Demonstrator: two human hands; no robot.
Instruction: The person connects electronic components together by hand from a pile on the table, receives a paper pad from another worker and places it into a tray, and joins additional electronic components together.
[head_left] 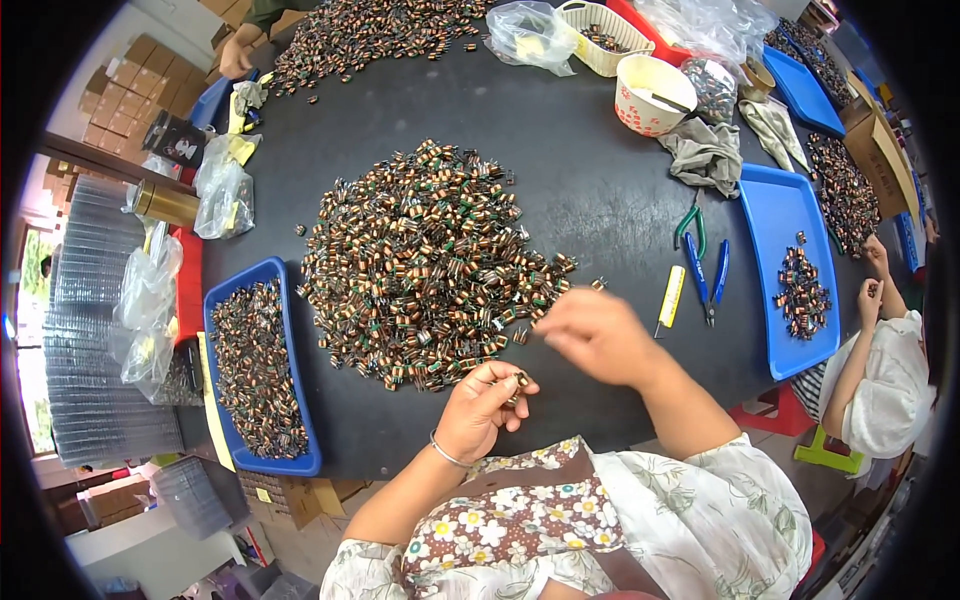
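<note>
A large heap of small copper-wound coils (pixel 415 265), some with green parts, lies on the dark table in front of me. My left hand (pixel 480 408), with a bangle at the wrist, is closed at the heap's near edge. Between its thumb and fingers sits at least one small coil (pixel 515 392), partly hidden. My right hand (pixel 598 335) hovers just right of the heap, its fingertips close to a few loose coils (pixel 521 336). Motion smears those fingers, so whether they hold anything does not show.
On the left stands a blue tray (pixel 312 440) full of coils. A second blue tray (pixel 752 250) at right bears a smaller batch. Between it and the heap lie green-handled pliers (pixel 692 225), blue-handled pliers (pixel 710 285) and a yellow-handled tool (pixel 672 297). Other people work at far left and right.
</note>
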